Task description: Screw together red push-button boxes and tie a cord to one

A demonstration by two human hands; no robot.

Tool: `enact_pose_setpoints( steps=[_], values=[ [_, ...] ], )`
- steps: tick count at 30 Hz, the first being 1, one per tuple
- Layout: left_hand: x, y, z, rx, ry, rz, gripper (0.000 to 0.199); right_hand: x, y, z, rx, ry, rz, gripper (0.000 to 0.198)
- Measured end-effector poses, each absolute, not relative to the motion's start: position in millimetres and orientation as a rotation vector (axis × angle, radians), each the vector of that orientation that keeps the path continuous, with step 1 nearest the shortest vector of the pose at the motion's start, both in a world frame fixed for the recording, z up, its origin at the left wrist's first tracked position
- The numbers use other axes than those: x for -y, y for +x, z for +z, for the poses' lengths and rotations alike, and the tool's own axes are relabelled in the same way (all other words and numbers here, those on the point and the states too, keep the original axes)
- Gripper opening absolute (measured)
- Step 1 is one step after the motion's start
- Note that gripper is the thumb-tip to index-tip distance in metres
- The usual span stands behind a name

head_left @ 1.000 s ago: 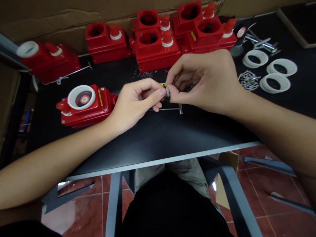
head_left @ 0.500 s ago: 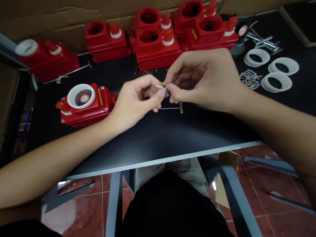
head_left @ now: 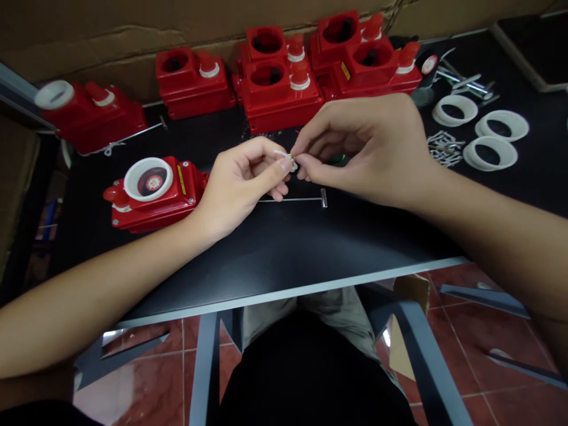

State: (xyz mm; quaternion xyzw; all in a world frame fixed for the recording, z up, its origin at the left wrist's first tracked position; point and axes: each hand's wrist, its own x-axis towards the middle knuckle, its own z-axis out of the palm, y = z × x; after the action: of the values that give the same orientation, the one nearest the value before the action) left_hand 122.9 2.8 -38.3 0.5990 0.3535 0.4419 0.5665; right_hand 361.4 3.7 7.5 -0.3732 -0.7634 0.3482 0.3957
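Observation:
A small, thin white string-like piece point(head_left: 281, 154) is pinched between my hands above the dark table. My left hand point(head_left: 244, 186) is closed on it with thumb and index finger, other fingers curled below. My right hand point(head_left: 377, 145) is closed too, its thumb and index fingertips meeting at the piece's right end; the grip itself is partly hidden. Under the hands lies a metal rod with a T-shaped end point(head_left: 323, 199), partly covered by my left fingers. Left of my left hand sits a red housing point(head_left: 177, 201) with a white ring point(head_left: 167, 183) around its round opening.
Several more red housings point(head_left: 284, 106) stand along the cardboard point(head_left: 110, 35) at the back. On the right lie white rings point(head_left: 490, 164), a pile of small pale metal parts point(head_left: 444, 151) and metal rods point(head_left: 465, 83). The table edge point(head_left: 284, 291) runs in front of me.
The camera view has shifted slightly. Both hands keep their pinch on the white piece, with only small finger movement, and more of the rod shows beneath them.

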Motion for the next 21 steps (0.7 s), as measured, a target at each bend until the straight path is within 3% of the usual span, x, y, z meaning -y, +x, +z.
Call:
enact_pose_setpoints(
  steps=[6,16,21],
  values=[
    [-4.4,121.6,-39.6,-0.850,1.400,1.056,0.055,-3.0,364.2,11.4,2.006,-0.944,0.775,0.004],
    [-2.7,123.6,-42.4,-0.845,1.428,1.122,0.055,-4.5,360.5,9.5,1.764,-0.979,1.221,0.020],
    [-1.5,125.8,-39.1,-0.881,1.471,1.116,0.055,-3.9,359.5,7.5,1.809,-1.024,1.127,0.016]
  ],
)
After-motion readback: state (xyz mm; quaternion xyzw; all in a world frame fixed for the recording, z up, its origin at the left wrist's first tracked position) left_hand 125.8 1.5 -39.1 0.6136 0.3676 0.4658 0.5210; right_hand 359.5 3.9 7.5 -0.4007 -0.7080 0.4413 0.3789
